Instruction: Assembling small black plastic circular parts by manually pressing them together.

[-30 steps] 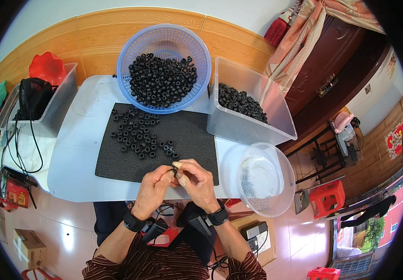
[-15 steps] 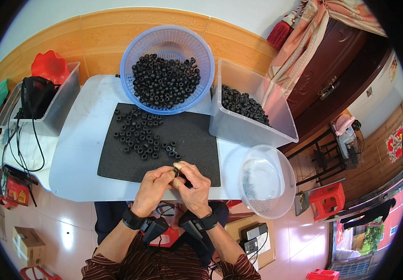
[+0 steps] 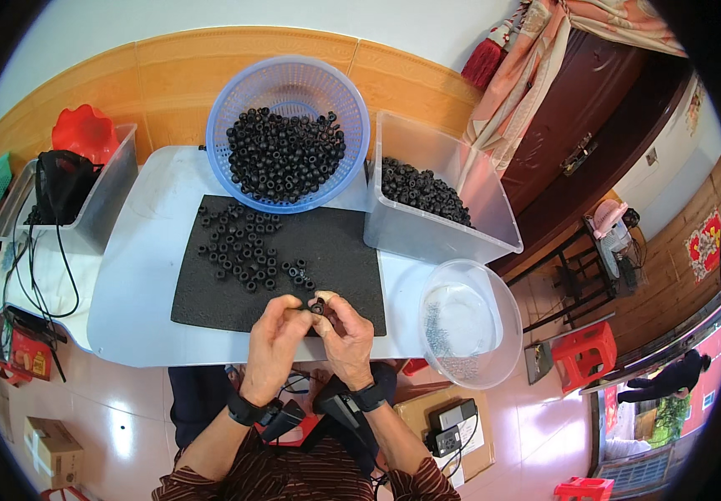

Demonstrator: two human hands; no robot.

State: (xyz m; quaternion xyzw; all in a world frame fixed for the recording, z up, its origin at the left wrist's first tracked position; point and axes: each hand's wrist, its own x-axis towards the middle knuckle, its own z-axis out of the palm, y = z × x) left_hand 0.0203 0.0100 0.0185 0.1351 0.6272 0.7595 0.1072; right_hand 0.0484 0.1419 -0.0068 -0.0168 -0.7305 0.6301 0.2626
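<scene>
Over the near edge of the black mat, both my hands meet at the fingertips. My right hand pinches a small black ring-shaped part between thumb and forefinger, its round opening showing. Just left of it, my left hand is closed, thumb and fingers pressed together; whatever is in that pinch is too small or hidden to make out. Farther up the mat lies a loose group of similar black parts. A few at its right end have small shiny bits beside them.
A blue basket heaped with black parts stands at the back of the white table. Beside it a see-through bin holds more. At right, a round see-through bowl contains tiny shiny pieces. Another bin with cables sits left.
My hands have drawn slightly apart, and the black part now shows between my right fingertips. The left fingers have come off it. The whole view has shifted a little.
</scene>
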